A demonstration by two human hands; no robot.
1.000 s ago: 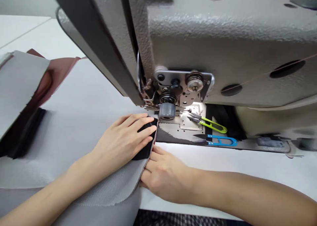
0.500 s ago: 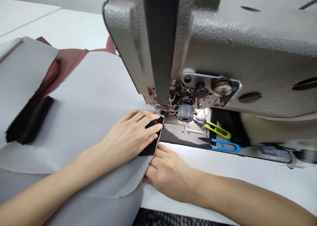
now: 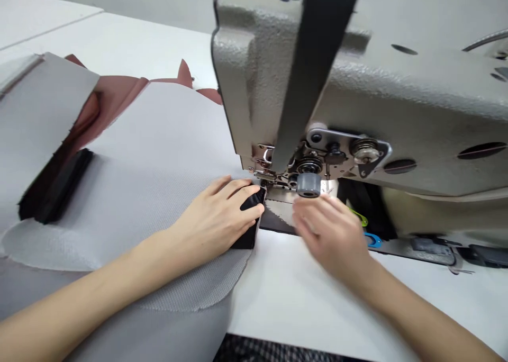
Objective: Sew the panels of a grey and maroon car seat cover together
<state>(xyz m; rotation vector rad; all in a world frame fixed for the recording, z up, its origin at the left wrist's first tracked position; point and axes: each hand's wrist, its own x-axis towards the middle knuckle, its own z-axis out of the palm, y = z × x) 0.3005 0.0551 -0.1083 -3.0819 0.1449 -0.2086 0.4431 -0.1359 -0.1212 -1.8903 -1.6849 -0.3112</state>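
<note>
Under the sewing machine's head (image 3: 254,71) lies the edge of a grey mesh fabric (image 3: 159,134) with a black patch (image 3: 246,237) on it. My left hand (image 3: 222,214) rests on the fabric and patch with its fingers spread, fingertips close to the presser foot (image 3: 265,178). Just right of the fabric edge, my right hand (image 3: 331,227) is raised near the grey round knob (image 3: 308,184), blurred by motion. Its fingers are bent and its fingertips are too smeared to tell if they hold anything.
Behind my right hand show parts of green snips (image 3: 360,217) and blue snips (image 3: 373,240). A black strip (image 3: 67,187) and reddish-brown material (image 3: 119,94) lie at the left. The white table (image 3: 286,293) runs along the front.
My right hand has let go of the fabric edge and moved up and right, now covering much of both snips. My left hand stays on the fabric. The view has shifted.
</note>
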